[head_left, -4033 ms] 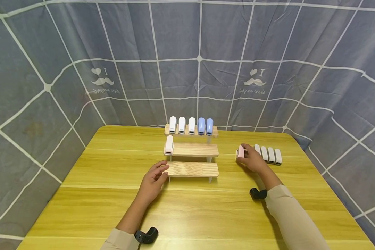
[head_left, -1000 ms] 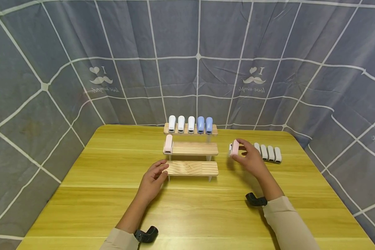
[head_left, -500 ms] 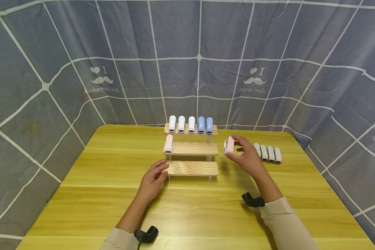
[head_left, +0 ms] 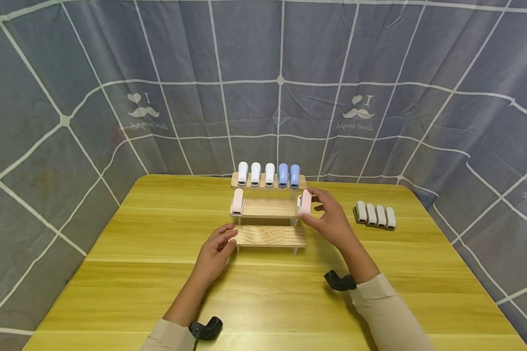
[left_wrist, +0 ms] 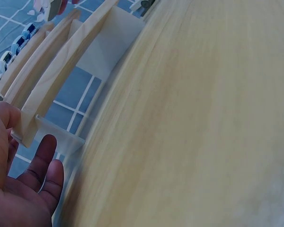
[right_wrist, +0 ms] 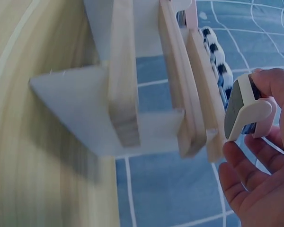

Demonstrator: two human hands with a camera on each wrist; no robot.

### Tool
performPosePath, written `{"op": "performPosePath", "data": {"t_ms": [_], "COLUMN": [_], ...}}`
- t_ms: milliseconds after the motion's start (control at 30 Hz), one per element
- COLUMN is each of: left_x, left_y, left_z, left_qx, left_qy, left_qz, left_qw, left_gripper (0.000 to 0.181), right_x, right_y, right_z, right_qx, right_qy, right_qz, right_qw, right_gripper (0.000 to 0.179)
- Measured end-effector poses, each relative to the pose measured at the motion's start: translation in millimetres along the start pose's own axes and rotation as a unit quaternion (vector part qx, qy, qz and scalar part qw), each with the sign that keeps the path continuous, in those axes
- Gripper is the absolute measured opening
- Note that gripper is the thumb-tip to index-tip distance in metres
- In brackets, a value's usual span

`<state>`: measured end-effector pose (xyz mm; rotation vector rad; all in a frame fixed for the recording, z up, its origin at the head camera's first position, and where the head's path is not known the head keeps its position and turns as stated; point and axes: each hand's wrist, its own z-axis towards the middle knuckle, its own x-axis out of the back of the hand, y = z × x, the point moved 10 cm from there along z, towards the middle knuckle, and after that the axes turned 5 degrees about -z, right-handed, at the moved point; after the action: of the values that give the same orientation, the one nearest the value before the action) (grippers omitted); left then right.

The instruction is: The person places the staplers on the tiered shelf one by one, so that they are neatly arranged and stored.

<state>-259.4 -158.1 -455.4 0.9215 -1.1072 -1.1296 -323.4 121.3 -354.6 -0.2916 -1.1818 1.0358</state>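
My right hand (head_left: 332, 219) pinches a pink stapler (head_left: 306, 202) with a white base at the right end of the middle tier (head_left: 270, 208). In the right wrist view, that stapler's grey underside (right_wrist: 234, 109) shows. Another pink stapler (head_left: 237, 202) stands at this tier's left end. My left hand (head_left: 213, 253) holds the left end of the lowest tier (head_left: 270, 236) of a wooden display rack, thumb and fingertips about its corner. The left wrist view shows the other fingers (left_wrist: 40, 163) loose below that board (left_wrist: 61, 71).
White staplers (head_left: 255, 174) and two blue staplers (head_left: 283, 176) line the top tier (head_left: 302, 183). Several pale staplers (head_left: 371, 214) stand in a row on the yellow wood table (head_left: 263, 297), right of the rack. A grey curtain (head_left: 316, 58) with white lines surrounds the table.
My right hand has carried the pink stapler left from beside the pale row to the middle tier's right end, tilting it on the way. The left hand stays at the lowest tier.
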Motion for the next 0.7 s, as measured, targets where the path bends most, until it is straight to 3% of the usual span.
{"op": "performPosePath", "data": {"t_ms": [300, 700], "left_x": [0.7, 0.1], "left_y": [-2.6, -0.8], "left_z": [1.0, 0.5], "left_qx": [-0.007, -0.006], "left_qy": [-0.005, -0.006], "left_qz": [-0.008, -0.008], "left_qw": [0.9999, 0.9999], "left_gripper": [0.029, 0.029], "right_x": [-18, -49], "right_y": [-21, -45], "right_z": [10.5, 22.3], "right_qx": [0.028, 0.047], "right_qy": [-0.01, -0.024], "right_qz": [0.032, 0.024], "right_qw": [0.9991, 0.9983], "right_gripper": [0.07, 0.068]}}
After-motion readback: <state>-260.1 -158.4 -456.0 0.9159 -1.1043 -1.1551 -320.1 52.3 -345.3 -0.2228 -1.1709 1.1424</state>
